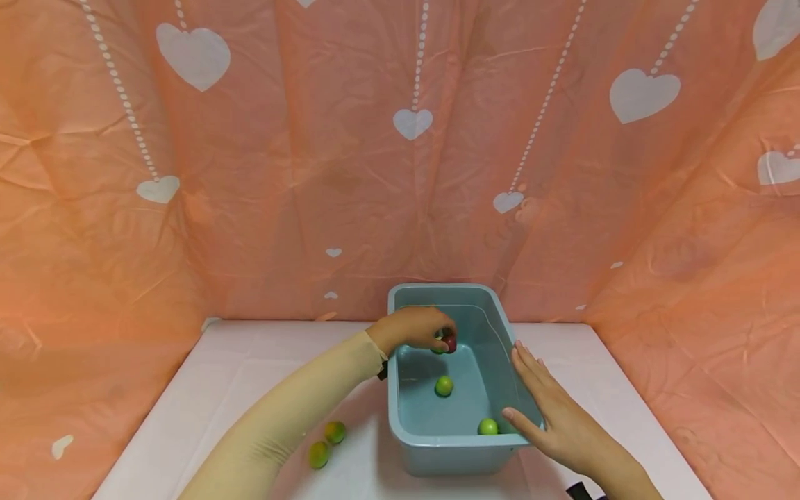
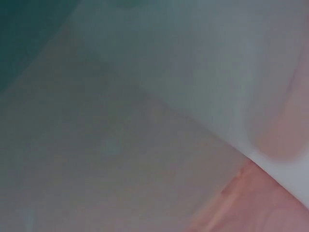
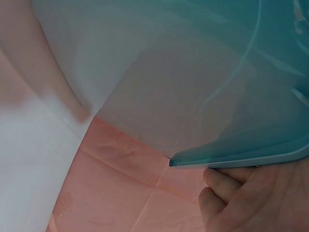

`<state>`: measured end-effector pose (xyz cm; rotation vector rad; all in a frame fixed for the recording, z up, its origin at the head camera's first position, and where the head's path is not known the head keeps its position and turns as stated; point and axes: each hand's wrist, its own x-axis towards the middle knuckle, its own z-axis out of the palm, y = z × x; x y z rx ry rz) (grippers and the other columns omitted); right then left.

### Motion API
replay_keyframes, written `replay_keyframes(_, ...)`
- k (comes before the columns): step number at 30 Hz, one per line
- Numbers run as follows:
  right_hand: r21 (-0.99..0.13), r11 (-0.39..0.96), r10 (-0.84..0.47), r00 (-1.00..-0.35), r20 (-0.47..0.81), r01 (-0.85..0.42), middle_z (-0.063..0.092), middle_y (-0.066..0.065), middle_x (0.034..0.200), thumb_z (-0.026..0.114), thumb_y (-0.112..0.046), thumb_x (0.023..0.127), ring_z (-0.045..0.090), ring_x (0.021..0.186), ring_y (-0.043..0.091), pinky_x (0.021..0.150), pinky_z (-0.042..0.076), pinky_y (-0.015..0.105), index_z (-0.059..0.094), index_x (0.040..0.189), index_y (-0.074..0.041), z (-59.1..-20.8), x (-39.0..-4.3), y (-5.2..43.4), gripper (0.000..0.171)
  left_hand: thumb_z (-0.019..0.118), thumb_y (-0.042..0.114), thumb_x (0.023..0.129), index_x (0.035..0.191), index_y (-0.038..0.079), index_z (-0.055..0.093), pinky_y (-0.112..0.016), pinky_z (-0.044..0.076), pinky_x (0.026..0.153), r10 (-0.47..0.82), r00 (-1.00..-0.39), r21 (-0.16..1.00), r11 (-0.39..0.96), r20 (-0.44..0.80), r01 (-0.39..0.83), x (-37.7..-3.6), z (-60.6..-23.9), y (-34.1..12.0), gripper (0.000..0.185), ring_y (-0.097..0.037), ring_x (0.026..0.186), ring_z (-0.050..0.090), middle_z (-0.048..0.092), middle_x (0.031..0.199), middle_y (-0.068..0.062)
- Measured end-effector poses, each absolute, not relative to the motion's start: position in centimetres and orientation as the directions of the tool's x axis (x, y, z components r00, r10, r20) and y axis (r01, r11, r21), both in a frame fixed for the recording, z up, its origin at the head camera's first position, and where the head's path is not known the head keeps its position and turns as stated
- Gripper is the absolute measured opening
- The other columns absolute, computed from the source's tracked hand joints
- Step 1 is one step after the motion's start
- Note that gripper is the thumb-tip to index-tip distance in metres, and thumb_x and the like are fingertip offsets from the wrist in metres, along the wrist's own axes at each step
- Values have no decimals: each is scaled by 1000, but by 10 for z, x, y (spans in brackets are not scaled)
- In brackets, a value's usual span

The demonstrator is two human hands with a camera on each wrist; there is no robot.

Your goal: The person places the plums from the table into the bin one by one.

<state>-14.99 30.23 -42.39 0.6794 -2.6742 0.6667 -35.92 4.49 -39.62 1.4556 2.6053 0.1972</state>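
Note:
A blue-grey plastic tub [image 1: 400, 423] stands on the white table [image 1: 237, 375]. My left hand [image 1: 417, 330] reaches over its left rim and pinches a dark red fruit [image 1: 448, 343] together with a green one just above the tub's floor. Two green fruits lie inside, one in the middle [image 1: 444, 385] and one at the front right corner [image 1: 487, 426]. My right hand [image 1: 550, 410] lies flat with straight fingers against the tub's right rim [image 3: 241, 157]. The left wrist view is a blur of the tub's wall [image 2: 145, 96].
Two green-orange fruits [image 1: 334, 432] [image 1: 318, 455] lie on the table left of the tub, beside my left forearm. A pink cloth with white hearts [image 1: 312, 173] closes off the back and both sides.

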Motion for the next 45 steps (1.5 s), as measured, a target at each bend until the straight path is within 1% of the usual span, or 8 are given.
replay_keyframes(4, -366, 782, -367, -847, 384, -504, 24, 18, 176, 76, -36, 101, 29, 153, 59, 121, 1, 6, 29, 169, -3, -424, -149, 302, 89, 78, 27, 102, 127, 19, 77, -25, 55, 88, 848, -520, 123, 529, -101, 840, -356, -396, 46, 27, -7, 96, 64, 74, 110, 7)
replay_keyframes(7, -371, 783, -364, -852, 378, -499, 23, 17, 177, 75, -37, 101, 29, 153, 59, 120, 1, 6, 28, 169, -4, -424, -149, 302, 89, 79, 27, 101, 127, 19, 77, -26, 55, 88, 837, -532, 107, 545, -127, 832, -353, -395, 45, 27, -8, 95, 64, 74, 109, 7)
replay_keyframes(17, -386, 785, -351, -862, 366, -484, 22, 16, 177, 75, -37, 102, 27, 153, 59, 117, 0, 3, 28, 170, -5, -424, -148, 302, 88, 81, 28, 99, 124, 21, 78, -28, 56, 87, 808, -562, 87, 582, -178, 809, -350, -396, 45, 27, -7, 93, 65, 74, 105, 9)
replay_keyframes(23, -394, 787, -345, -869, 355, -474, 21, 16, 177, 74, -37, 103, 26, 154, 59, 117, 0, 4, 27, 170, -5, -425, -148, 302, 88, 82, 29, 98, 125, 22, 78, -28, 56, 86, 805, -565, 83, 585, -183, 807, -350, -397, 45, 28, -7, 93, 65, 75, 106, 9)
replay_keyframes(31, -380, 782, -358, -855, 374, -494, 22, 18, 177, 75, -36, 102, 28, 154, 57, 120, 0, 6, 29, 169, -3, -424, -149, 302, 88, 81, 28, 99, 126, 20, 78, -28, 57, 90, 804, -561, 56, 581, -198, 812, -352, -399, 46, 28, -7, 101, 67, 74, 112, 8)
replay_keyframes(37, -372, 776, -365, -845, 392, -508, 23, 18, 176, 76, -35, 101, 28, 155, 56, 121, 1, 7, 29, 169, -3, -425, -150, 302, 88, 77, 27, 103, 130, 19, 77, -29, 56, 96, 827, -539, 114, 558, -160, 822, -355, -398, 45, 29, -8, 108, 69, 76, 118, 7)
replay_keyframes(40, -367, 776, -365, -840, 401, -513, 23, 18, 176, 76, -34, 101, 28, 155, 56, 122, 1, 7, 29, 169, -3, -427, -149, 302, 88, 75, 26, 104, 131, 18, 76, -28, 56, 97, 841, -530, 185, 542, -113, 820, -357, -398, 44, 28, -8, 110, 69, 77, 119, 7)
replay_keyframes(45, -367, 779, -360, -841, 404, -509, 23, 17, 176, 76, -34, 102, 28, 154, 57, 121, 1, 7, 29, 169, -3, -427, -149, 302, 87, 73, 23, 105, 133, 12, 75, -26, 56, 96, 850, -527, 336, 504, -26, 796, -359, -395, 38, 30, -9, 108, 70, 77, 119, 2)
